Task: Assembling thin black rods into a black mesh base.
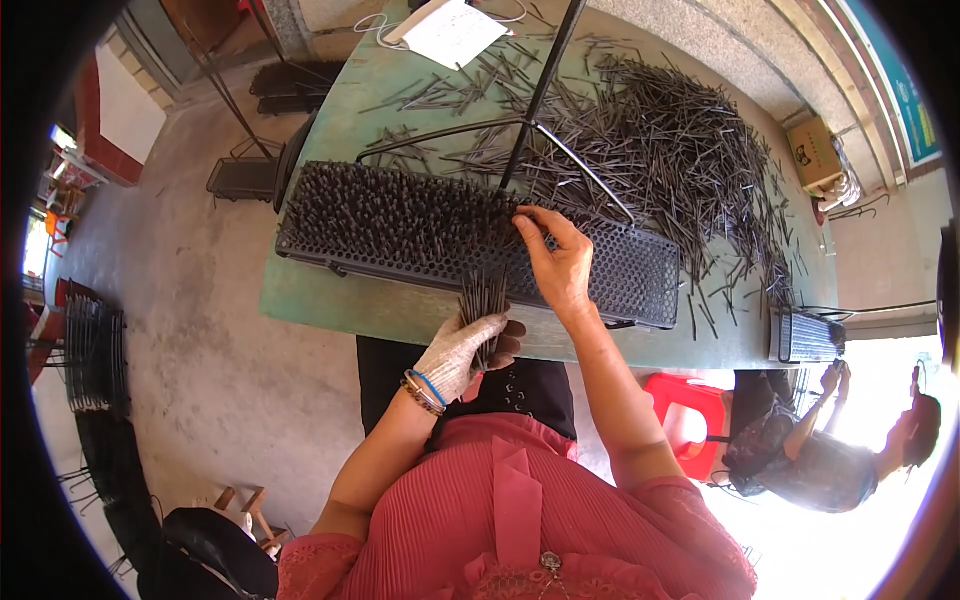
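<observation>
Black rods (483, 296), pale-green table (310, 298), red stool (672, 385)

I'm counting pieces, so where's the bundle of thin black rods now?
In the head view, the bundle of thin black rods is gripped in the gloved left hand, near the centre, by the near edge of the perforated black tray.

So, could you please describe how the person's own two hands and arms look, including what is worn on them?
The left hand wears a whitish, smudged glove; at that wrist are a bright blue band and a brownish beaded bracelet. The right hand is bare, with no bracelet visible. Both forearms are uncovered below short reddish-pink sleeves.
</observation>
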A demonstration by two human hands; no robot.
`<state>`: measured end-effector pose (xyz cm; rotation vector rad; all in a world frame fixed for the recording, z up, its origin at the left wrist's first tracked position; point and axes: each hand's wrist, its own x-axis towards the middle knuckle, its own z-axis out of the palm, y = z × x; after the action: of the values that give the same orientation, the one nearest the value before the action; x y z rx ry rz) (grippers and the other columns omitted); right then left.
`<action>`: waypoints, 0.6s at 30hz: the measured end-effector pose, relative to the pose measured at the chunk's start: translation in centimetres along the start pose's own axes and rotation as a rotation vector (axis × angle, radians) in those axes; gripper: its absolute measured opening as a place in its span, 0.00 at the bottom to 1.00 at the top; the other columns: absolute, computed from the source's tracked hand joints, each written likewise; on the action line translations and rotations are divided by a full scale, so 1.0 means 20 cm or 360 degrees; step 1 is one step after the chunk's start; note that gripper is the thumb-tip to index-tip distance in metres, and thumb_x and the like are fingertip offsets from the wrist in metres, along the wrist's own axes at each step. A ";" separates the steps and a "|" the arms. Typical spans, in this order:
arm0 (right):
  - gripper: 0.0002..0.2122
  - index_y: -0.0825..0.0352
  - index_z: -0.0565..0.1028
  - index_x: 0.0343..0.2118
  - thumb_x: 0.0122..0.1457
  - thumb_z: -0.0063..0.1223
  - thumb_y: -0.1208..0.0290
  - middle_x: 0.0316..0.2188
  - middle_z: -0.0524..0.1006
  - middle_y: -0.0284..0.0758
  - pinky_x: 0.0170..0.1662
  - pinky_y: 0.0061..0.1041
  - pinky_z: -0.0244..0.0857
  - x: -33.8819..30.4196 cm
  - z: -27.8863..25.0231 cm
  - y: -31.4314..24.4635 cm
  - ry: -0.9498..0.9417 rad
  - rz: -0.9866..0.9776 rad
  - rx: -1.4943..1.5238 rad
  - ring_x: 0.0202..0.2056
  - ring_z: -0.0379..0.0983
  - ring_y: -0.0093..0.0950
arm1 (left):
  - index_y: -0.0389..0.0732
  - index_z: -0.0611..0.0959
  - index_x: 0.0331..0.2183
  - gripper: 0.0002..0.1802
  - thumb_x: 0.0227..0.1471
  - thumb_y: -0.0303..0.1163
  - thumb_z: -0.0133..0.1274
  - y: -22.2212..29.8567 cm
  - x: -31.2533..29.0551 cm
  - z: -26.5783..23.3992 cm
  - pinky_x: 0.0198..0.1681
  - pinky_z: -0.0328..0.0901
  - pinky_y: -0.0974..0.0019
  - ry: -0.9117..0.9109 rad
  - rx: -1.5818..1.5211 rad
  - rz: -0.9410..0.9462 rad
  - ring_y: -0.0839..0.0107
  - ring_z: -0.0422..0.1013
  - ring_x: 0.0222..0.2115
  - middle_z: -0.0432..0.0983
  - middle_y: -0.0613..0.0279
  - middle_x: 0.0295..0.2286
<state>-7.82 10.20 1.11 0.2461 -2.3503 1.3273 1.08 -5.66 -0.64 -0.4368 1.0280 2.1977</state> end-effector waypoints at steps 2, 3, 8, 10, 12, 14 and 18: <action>0.08 0.68 0.81 0.37 0.54 0.61 0.74 0.31 0.81 0.36 0.41 0.25 0.68 -0.02 0.02 0.00 0.0135 0.0116 0.0054 0.34 0.76 0.27 | 0.37 0.74 0.46 0.16 0.58 0.33 0.51 0.00 0.00 0.00 0.30 0.71 0.70 -0.0003 0.0009 0.0001 0.69 0.77 0.30 0.79 0.56 0.35; 0.08 0.68 0.81 0.37 0.54 0.61 0.74 0.31 0.81 0.36 0.41 0.25 0.68 -0.03 0.02 0.00 0.0133 0.0116 0.0054 0.34 0.76 0.27 | 0.37 0.74 0.46 0.16 0.58 0.33 0.51 0.00 0.00 0.00 0.31 0.71 0.70 -0.0004 0.0017 0.0004 0.69 0.77 0.30 0.79 0.56 0.35; 0.11 0.64 0.81 0.39 0.52 0.63 0.73 0.30 0.81 0.32 0.45 0.25 0.61 -0.03 0.02 -0.02 0.0024 -0.0270 -0.0301 0.35 0.74 0.29 | 0.37 0.74 0.46 0.16 0.58 0.34 0.52 -0.01 0.00 -0.02 0.31 0.71 0.69 -0.0009 0.0024 0.0028 0.69 0.77 0.31 0.79 0.56 0.35; 0.12 0.63 0.81 0.40 0.51 0.63 0.73 0.30 0.81 0.31 0.44 0.26 0.61 -0.03 0.02 -0.01 0.0009 -0.0325 -0.0365 0.34 0.73 0.29 | 0.37 0.74 0.46 0.16 0.58 0.34 0.52 -0.01 0.00 -0.02 0.31 0.71 0.69 -0.0016 0.0026 0.0031 0.69 0.77 0.31 0.79 0.56 0.34; 0.13 0.63 0.81 0.41 0.50 0.64 0.73 0.29 0.80 0.30 0.43 0.26 0.60 -0.04 0.02 -0.01 -0.0007 -0.0380 -0.0428 0.34 0.73 0.29 | 0.37 0.74 0.46 0.16 0.58 0.34 0.52 0.00 0.00 -0.01 0.31 0.71 0.69 -0.0009 0.0013 0.0022 0.68 0.77 0.31 0.79 0.56 0.34; 0.14 0.63 0.80 0.42 0.50 0.63 0.73 0.30 0.80 0.31 0.42 0.27 0.60 -0.04 0.02 -0.01 -0.0003 -0.0501 -0.0462 0.34 0.72 0.29 | 0.37 0.74 0.46 0.16 0.58 0.34 0.52 -0.01 0.00 -0.01 0.31 0.72 0.68 -0.0010 0.0013 0.0028 0.68 0.77 0.30 0.79 0.56 0.34; 0.13 0.63 0.80 0.41 0.51 0.63 0.73 0.32 0.79 0.31 0.41 0.28 0.60 -0.04 0.02 0.01 0.0035 -0.0518 -0.0447 0.34 0.72 0.29 | 0.36 0.75 0.45 0.16 0.58 0.34 0.52 -0.01 0.01 -0.02 0.32 0.72 0.68 -0.0015 0.0017 0.0045 0.68 0.77 0.30 0.79 0.56 0.34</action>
<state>-7.28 9.88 0.34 0.4983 -2.3200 0.8349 1.20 -5.73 -1.04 -0.4088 1.0463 2.2164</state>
